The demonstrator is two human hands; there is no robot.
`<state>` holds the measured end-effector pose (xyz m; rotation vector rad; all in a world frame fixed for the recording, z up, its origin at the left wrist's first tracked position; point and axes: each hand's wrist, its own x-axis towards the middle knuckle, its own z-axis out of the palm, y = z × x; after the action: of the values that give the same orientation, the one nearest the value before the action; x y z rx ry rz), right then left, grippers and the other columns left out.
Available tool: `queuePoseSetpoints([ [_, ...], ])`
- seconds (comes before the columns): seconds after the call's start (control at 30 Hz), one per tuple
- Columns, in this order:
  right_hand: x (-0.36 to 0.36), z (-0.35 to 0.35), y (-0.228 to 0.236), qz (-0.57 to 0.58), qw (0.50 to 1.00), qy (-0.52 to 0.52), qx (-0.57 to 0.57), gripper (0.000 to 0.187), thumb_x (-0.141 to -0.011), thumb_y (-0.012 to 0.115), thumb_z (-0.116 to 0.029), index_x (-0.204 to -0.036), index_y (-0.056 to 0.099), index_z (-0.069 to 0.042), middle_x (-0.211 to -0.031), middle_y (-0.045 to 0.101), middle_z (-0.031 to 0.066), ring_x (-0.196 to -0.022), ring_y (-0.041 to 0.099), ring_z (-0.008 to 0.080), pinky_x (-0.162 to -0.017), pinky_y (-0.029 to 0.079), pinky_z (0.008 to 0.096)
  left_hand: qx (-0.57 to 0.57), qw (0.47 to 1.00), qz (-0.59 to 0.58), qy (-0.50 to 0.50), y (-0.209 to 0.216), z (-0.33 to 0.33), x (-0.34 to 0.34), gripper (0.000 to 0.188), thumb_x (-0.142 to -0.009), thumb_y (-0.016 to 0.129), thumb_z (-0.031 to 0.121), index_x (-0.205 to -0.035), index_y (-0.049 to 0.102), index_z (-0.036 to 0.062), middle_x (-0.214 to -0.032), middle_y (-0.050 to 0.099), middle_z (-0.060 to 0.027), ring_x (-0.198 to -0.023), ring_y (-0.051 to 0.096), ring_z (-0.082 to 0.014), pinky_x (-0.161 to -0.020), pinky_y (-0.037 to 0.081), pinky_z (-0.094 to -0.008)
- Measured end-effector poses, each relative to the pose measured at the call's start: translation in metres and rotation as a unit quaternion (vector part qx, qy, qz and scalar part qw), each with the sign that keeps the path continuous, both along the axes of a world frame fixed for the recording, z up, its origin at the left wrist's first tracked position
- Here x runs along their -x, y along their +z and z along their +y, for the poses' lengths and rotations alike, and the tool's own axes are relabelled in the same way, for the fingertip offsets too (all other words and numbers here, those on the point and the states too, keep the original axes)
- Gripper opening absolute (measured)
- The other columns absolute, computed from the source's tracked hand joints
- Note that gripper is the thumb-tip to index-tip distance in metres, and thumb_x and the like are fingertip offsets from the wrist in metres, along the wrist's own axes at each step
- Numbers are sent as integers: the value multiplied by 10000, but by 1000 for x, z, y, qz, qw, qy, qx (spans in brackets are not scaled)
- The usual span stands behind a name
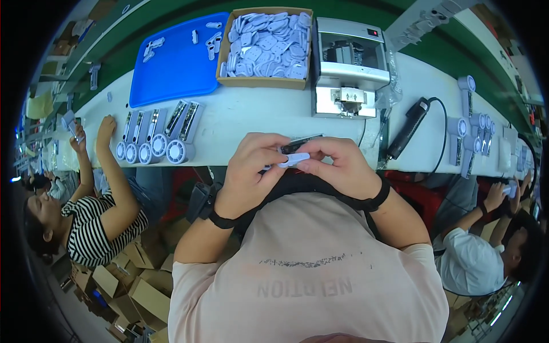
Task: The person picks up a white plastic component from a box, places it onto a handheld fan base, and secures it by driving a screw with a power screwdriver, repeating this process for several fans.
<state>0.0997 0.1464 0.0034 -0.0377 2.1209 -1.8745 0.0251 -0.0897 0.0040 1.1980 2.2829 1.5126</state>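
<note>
Close to my body, at the front edge of the table, my left hand (254,166) and my right hand (339,166) meet with fingers closed. Between their fingertips is a small pale lavender plastic piece (295,159), pinched from both sides. Just behind it a dark, narrow strip like a circuit board (300,143) shows between the fingers, tilted up to the right. My fingers hide how the strip and the piece join. To the left lie several handheld fans (177,151) with round heads toward me and inner parts exposed in their handles.
A blue tray (171,68) with a few small parts and a cardboard box (263,83) of pale plastic pieces stand at the back. Beyond my right hand are a metal machine (351,74) and a black corded electric screwdriver (409,127). Co-workers sit on both sides; more fans lie right.
</note>
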Motion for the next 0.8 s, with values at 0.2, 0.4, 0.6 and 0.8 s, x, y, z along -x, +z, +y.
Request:
queuePoseSetpoints([
  [0.2, 19, 14, -5, 184, 959, 17, -214, 192, -878, 778, -77, -1061, 741, -31, -980, 707, 85, -885, 688, 248, -787, 553, 351, 76, 994, 66, 29, 3, -9, 12, 413, -833, 783, 66, -1231, 674, 83, -1314, 648, -124, -1166, 603, -359, -978, 501, -436],
  [0.4, 34, 2, -17, 292, 878, 94, -367, 209, -818, 817, -137, -995, 740, -58, -978, 705, 64, -911, 666, 289, -797, 561, 403, 140, 983, 118, 16, -28, 4, 13, 393, -822, 810, 81, -1198, 697, 60, -1224, 679, -103, -1134, 615, -329, -973, 484, -418],
  [0.6, 25, 3, -36, 293, 891, 76, -338, 206, -822, 810, -130, -1009, 744, -71, -996, 707, 59, -944, 665, 271, -823, 565, 388, 105, 987, 123, -17, -55, 6, 11, 247, -827, 798, 70, -1062, 722, 52, -1120, 706, -73, -1040, 641, -302, -913, 498, -415],
  [0.8, 25, 7, -40, 329, 870, 105, -351, 201, -842, 799, -120, -1027, 741, -69, -1000, 710, 64, -951, 676, 273, -839, 569, 378, 101, 985, 136, -21, -54, 8, 10, 209, -822, 797, 60, -1019, 727, 49, -1088, 711, -58, -1013, 647, -292, -884, 511, -415],
])
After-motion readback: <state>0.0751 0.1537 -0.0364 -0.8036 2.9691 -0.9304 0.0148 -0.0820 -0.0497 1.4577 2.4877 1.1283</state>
